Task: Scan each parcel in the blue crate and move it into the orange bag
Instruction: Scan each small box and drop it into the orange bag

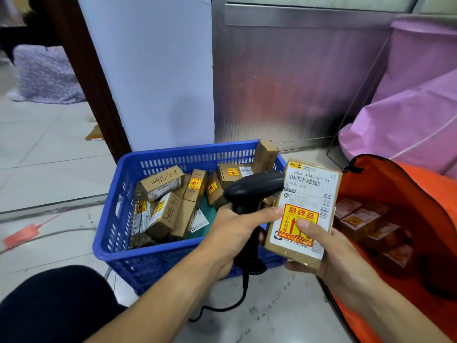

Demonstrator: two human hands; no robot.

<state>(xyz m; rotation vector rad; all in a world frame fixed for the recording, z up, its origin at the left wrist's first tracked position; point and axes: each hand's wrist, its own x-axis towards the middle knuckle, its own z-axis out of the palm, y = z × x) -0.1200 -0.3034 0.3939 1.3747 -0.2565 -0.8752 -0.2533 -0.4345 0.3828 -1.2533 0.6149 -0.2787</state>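
Grips a black pistol-shaped plastic barcode scanner in the left hand, fingers curled round the handle, head pointing right at the label. Holds a flat brown cardboard parcel upright in the right hand, thumb pressing on the yellow-and-red sticker, fingers curled underneath. Places that parcel just beside the scanner head, between the blue slotted plastic crate and the open orange fabric bag. Shows many small brown cardboard boxes heaped in the crate on pale floor tiles, one leaning at the far right corner. Shows several more boxes lying inside the bag.
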